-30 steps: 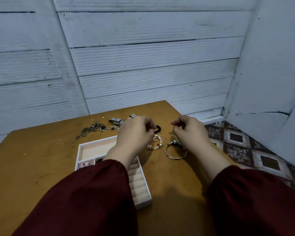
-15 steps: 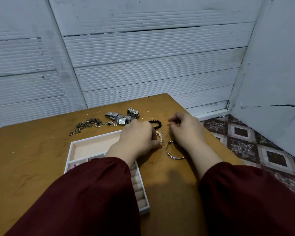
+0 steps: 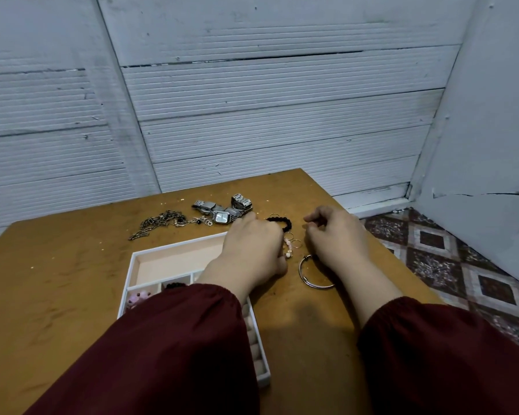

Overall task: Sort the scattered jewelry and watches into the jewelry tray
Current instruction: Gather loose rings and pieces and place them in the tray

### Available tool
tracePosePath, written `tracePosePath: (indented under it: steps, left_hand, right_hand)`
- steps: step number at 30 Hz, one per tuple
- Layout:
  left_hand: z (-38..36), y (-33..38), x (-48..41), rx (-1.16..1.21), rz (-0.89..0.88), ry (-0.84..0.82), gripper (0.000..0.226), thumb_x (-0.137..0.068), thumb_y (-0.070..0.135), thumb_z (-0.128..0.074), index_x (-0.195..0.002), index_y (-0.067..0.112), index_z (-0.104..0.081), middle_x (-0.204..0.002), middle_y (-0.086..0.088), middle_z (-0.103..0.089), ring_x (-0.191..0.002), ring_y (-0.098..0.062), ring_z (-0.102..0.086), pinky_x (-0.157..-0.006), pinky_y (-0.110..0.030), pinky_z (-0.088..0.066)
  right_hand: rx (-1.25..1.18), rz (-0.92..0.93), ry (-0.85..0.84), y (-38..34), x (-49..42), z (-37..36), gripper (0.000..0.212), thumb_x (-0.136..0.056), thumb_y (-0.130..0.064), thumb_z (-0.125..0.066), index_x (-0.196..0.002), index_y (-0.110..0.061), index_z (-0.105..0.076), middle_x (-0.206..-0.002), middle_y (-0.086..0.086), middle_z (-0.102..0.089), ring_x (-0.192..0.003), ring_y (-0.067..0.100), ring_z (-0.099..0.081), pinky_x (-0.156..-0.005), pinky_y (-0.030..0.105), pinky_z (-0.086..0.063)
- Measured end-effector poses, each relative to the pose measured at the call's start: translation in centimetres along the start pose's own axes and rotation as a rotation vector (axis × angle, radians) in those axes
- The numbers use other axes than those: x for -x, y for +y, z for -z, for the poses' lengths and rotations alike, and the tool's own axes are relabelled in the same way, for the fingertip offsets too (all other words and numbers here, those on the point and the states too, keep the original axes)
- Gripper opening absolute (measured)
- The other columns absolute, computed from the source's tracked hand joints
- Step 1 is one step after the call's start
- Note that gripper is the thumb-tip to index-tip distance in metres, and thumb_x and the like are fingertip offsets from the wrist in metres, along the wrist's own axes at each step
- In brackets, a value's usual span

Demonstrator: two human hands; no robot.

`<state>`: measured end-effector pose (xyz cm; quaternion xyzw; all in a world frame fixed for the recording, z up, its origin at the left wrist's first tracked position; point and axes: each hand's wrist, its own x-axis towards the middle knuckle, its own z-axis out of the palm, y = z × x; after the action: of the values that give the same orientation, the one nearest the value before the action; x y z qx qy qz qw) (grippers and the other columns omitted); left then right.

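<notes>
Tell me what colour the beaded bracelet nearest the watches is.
Black; the beaded bracelet shows best in the head view.

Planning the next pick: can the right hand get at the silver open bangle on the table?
Probably yes: the silver open bangle lies just beside the right hand, with nothing stacked on it.

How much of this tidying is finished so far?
Early days. Done: a pink piece and a dark beaded piece sit in small compartments of the tray. In hand: unclear; left hand and right hand flank the rings. Left on the table: those plus watches, chain, black bracelet, bangle.
</notes>
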<state>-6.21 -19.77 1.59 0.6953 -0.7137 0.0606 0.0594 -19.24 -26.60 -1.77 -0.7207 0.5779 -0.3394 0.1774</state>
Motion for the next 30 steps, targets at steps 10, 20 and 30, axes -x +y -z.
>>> tracePosePath:
  steps: [10, 20, 30]
  left_hand:
    - [0.4, -2.2, -0.9, 0.577, 0.216, 0.173, 0.025, -0.079, 0.028, -0.066, -0.059, 0.022, -0.052, -0.064, 0.005, -0.058, -0.080, -0.027, -0.062, -0.072, -0.037, -0.052]
    - [1.8, -3.0, -1.2, 0.829, 0.252, 0.388, 0.016, -0.083, 0.020, -0.062, -0.067, 0.015, -0.062, -0.056, 0.004, -0.056, -0.054, -0.015, -0.048, -0.060, -0.029, -0.044]
    - [2.7, -3.4, -0.4, 0.958, 0.303, 0.520, 0.023, -0.084, 0.017, -0.061, -0.061, 0.020, -0.058, -0.050, 0.009, -0.046, -0.049, -0.009, -0.042, -0.057, -0.024, -0.037]
  right_hand:
    - [0.046, 0.048, -0.023, 0.0, 0.2, -0.3, 0.011, -0.084, -0.030, -0.059, -0.089, -0.033, -0.070, -0.067, -0.011, -0.057, -0.091, 0.026, -0.060, -0.095, 0.039, -0.043]
    - [0.138, 0.067, -0.055, -0.5, 0.6, 0.3, 0.015, -0.089, -0.035, -0.057, -0.097, -0.032, -0.069, -0.095, -0.006, -0.068, -0.107, 0.024, -0.050, -0.093, 0.035, -0.036]
    - [0.287, 0.102, -0.119, -1.3, 1.0, 0.6, 0.026, -0.084, -0.048, -0.058, -0.104, -0.034, -0.068, -0.098, -0.006, -0.054, -0.110, 0.024, -0.044, -0.095, 0.036, -0.034]
